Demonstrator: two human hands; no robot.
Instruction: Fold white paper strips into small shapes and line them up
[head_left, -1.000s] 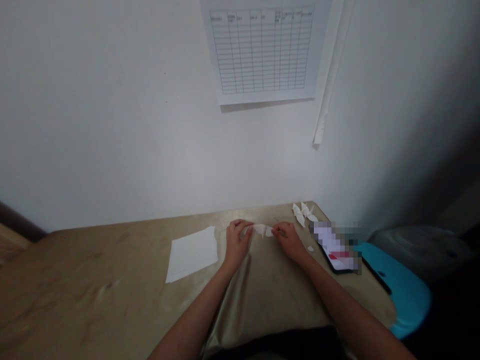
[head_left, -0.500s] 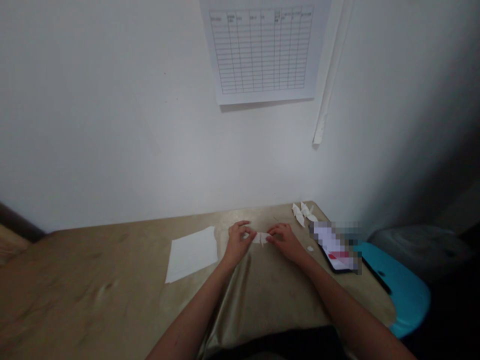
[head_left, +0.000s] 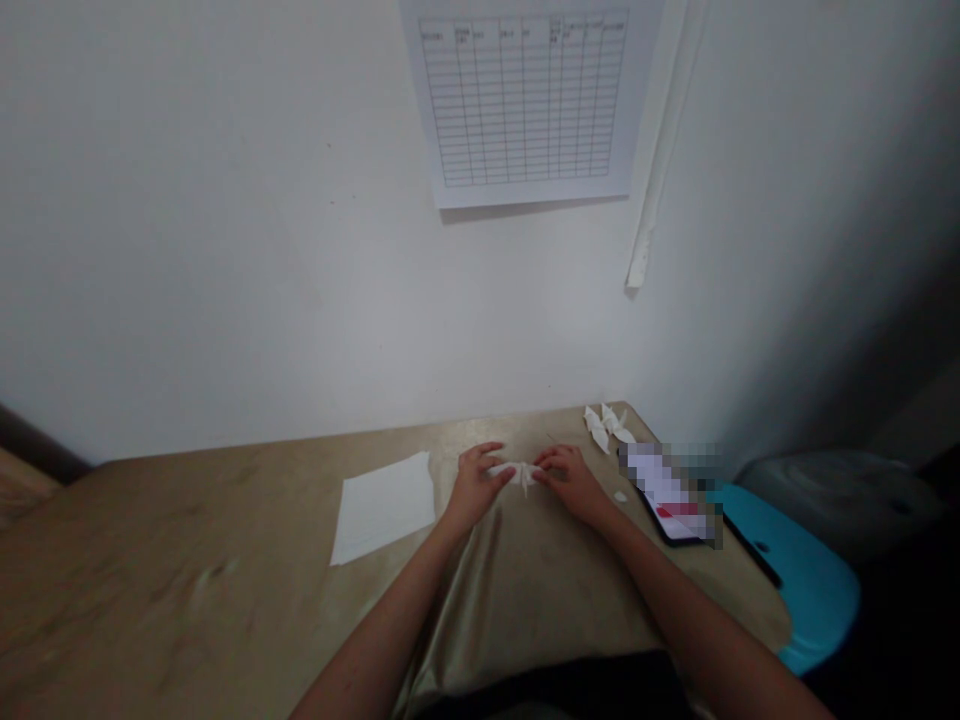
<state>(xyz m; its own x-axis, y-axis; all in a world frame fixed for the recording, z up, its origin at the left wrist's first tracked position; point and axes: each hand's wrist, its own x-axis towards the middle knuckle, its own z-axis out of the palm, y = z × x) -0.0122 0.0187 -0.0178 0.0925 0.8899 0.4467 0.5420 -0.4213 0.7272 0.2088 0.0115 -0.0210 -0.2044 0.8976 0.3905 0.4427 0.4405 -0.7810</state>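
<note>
A small folded white paper piece (head_left: 522, 472) is pinched between both my hands above the far middle of the wooden table (head_left: 187, 560). My left hand (head_left: 474, 487) grips its left end with closed fingers. Its right end is held by my right hand (head_left: 574, 482), fingers pressed together. The two hands sit close, nearly touching. A stack of plain white sheets (head_left: 384, 506) lies flat just left of my left hand.
Two finished folded paper figures (head_left: 604, 424) stand at the table's far right corner. A phone (head_left: 666, 495) lies by the right edge, with a tiny white scrap (head_left: 620, 496) beside it. A blue stool (head_left: 802, 575) stands to the right. A printed grid chart (head_left: 523, 100) hangs on the wall.
My hands have drawn closer together, and the paper piece between them now looks shorter and more bunched.
</note>
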